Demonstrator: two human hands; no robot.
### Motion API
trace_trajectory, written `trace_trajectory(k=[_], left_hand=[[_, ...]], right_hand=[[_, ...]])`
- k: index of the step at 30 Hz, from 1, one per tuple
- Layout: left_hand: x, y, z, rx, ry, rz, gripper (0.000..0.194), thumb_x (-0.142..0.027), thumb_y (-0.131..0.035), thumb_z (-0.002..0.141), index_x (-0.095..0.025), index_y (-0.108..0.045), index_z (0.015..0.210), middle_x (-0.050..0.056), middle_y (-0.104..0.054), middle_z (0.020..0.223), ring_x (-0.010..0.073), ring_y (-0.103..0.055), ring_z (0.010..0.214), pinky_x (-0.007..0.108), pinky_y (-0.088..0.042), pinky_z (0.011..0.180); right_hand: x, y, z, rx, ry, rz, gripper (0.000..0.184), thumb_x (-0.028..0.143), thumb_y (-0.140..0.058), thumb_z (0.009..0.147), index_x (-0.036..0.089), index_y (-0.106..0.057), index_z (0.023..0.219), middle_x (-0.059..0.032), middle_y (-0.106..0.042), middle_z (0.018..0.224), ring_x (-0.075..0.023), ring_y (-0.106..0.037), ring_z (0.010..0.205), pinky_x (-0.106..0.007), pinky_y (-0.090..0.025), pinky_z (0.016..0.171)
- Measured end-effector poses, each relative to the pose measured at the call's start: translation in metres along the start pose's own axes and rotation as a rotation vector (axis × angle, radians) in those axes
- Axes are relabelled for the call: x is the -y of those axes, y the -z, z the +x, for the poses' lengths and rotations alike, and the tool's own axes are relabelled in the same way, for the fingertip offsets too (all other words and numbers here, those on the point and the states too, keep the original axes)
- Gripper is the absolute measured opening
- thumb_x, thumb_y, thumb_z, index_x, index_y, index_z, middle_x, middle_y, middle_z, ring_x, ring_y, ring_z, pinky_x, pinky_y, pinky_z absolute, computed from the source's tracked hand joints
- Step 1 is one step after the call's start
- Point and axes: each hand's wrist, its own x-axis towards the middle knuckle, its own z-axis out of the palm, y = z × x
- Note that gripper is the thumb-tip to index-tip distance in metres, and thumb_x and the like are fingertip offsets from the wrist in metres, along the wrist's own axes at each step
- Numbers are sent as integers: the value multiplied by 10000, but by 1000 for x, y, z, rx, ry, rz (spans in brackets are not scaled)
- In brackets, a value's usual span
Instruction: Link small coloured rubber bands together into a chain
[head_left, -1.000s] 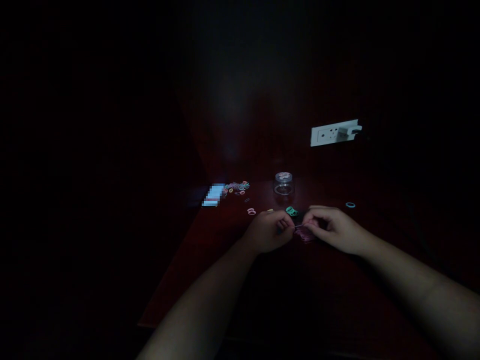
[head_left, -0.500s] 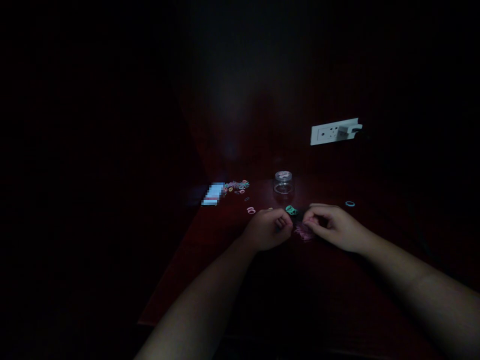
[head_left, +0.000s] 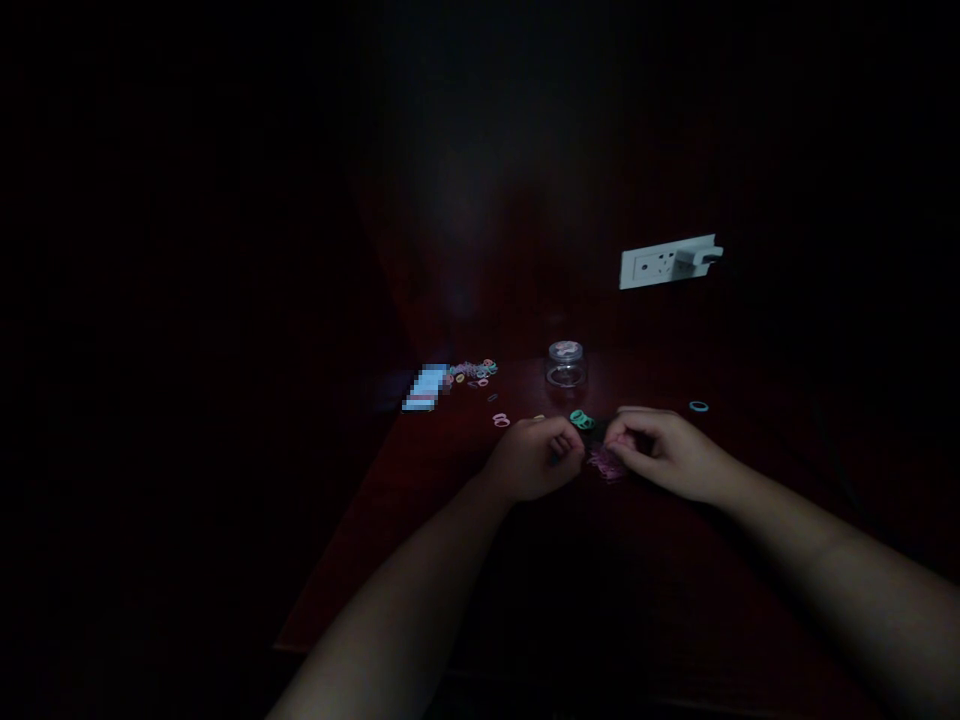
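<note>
Both bare hands meet near the middle of the frame, low over a smooth, dark red table (head_left: 405,490) with a faint sheen. The left hand (head_left: 531,462) is curled, its thumb and fingertips drawn together; the right hand (head_left: 671,455) is bent into a rounded pinch. Whether either one grips a thin band is too dark to tell.

A loose tangle of purple bands (head_left: 606,463), thin and stringy, lies between the hands, just right of the frame's centre and below it. Just above sits a small clump of green bands (head_left: 583,424), thicker, matte loops overlapping each other. Two pink bands (head_left: 501,424), oval, lie to the left, and a single blue band (head_left: 699,410) forms a flattened ring at centre right.

Beyond the hands stands a squat, round jar (head_left: 565,377), clear and glossy, with a patterned disc on its lid (head_left: 565,349). Left of centre, a heap of mixed bands (head_left: 474,369) touches or nearly touches a bright, pixelated slab (head_left: 426,388). At upper right, a white, rectangular wall socket (head_left: 646,265) carries a blocky plug (head_left: 697,257)
</note>
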Motion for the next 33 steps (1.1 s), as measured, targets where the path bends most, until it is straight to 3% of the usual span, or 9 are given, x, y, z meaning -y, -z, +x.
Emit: trace_trajectory(k=[19,24,26,29,33], left_hand=[[0,0,0,-4,-2,12,30,-180,-614,799,-161,-631,814,2,-647,712,88,-593,621,207,-498,614],[1,0,-1,0,-5,12,27,-180,-612,800,-161,-626,813,8,-658,719,91,-598,620,205,-497,601],[1,1,-1,-1,-6,4,32,-185,-609,808,-158,-623,817,11,-661,713,91,-598,619,202,-491,596],[3,1,-2,-6,-10,12,47,-195,-607,820,-152,-623,817,15,-656,707,91,-593,619,198,-482,593],[6,1,-3,-7,-22,25,38,-184,-613,811,-147,-623,808,13,-647,705,89,-583,618,195,-472,592]], right_hand=[[3,-1,1,-10,6,-8,133,273,-583,862,191,-648,779,-13,-590,681,-138,-546,588,-264,-438,555],[-4,21,-1,-48,21,-96,89,251,-609,827,197,-651,771,-34,-634,740,-159,-577,641,-282,-446,600],[-8,42,-4,-68,-52,-155,71,245,-617,810,199,-639,761,-40,-653,746,-173,-600,659,-295,-459,630],[-16,71,-11,-26,-338,-304,69,184,-609,798,196,-627,733,-50,-672,682,-171,-601,585,-301,-430,583],[-23,83,-17,87,-540,-356,106,125,-604,783,182,-651,706,-81,-716,688,-177,-631,586,-293,-427,558]])
